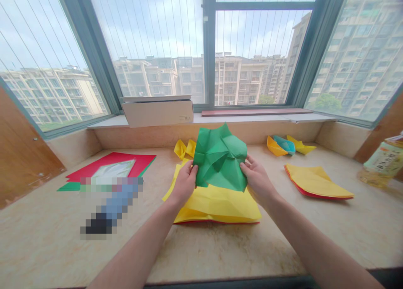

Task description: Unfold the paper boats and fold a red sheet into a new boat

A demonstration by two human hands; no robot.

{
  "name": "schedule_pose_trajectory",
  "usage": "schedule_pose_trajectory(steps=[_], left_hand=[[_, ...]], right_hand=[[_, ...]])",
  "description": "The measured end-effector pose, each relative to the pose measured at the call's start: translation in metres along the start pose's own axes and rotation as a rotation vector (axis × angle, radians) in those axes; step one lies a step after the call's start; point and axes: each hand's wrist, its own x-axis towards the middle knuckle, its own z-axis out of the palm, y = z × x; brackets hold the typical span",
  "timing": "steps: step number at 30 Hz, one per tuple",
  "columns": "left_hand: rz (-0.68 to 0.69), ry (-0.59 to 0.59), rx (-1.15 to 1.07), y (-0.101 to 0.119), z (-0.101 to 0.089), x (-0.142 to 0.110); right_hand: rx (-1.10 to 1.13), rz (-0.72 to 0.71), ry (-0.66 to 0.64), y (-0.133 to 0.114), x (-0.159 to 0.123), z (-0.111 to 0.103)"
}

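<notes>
Both hands hold up a creased green sheet of paper (220,154) by its left and right edges. My left hand (186,180) pinches the left edge, thumb on the near face. On the opposite side, my right hand (256,173) grips the right edge in the same way. Fold lines meet near the middle of the sheet, and its surface bulges there. Below it lies a stack of yellow paper (220,205) with a red layer at the bottom. The fingers behind the green paper are hidden.
Folded yellow paper pieces (180,149) sit behind my left hand. Paper boats (283,145) and a yellow-and-red paper stack (317,180) are at right, near a bottle (384,161). Red sheets (110,161) lie left, by a blurred-out item (116,205). A white box (158,111) stands on the sill.
</notes>
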Motion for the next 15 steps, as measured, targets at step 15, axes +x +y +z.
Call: schedule_pose_trajectory(steps=[15], left_hand=[[0.114,0.348,0.084,0.005,-0.04,0.023]], right_hand=[[-0.344,-0.273,0.066,-0.03,0.018,-0.037]])
